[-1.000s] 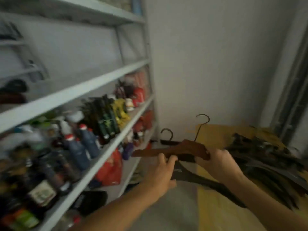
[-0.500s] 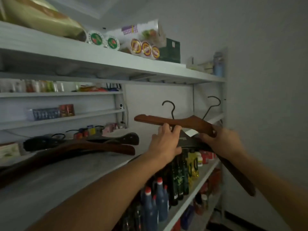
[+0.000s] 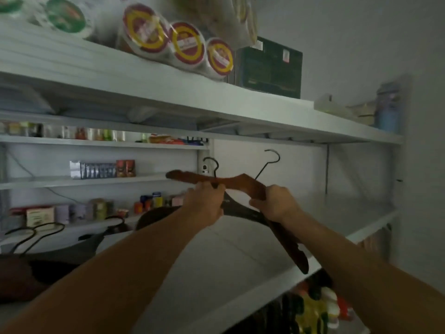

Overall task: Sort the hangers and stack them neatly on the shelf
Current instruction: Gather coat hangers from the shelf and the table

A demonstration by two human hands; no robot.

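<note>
Both hands, left hand (image 3: 209,201) and right hand (image 3: 273,203), grip the brown hangers (image 3: 243,183); the stacked hangers (image 3: 79,247) lie left on the shelf (image 3: 240,256).

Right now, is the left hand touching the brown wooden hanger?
Touching. The head view shows the left hand with its fingers curled over the brown wooden hanger near its hook.

The brown hanger (image 3: 243,183) looks like stained wood with a smooth, faintly satin face, its hook (image 3: 271,162) thin dark wire. The black hanger (image 3: 243,212) beneath is matt (wood or plastic, unclear). The shelf (image 3: 216,261) reads as painted white metal, smooth and dull. The tubs (image 3: 190,44) above wear glossy printed lids.
</note>
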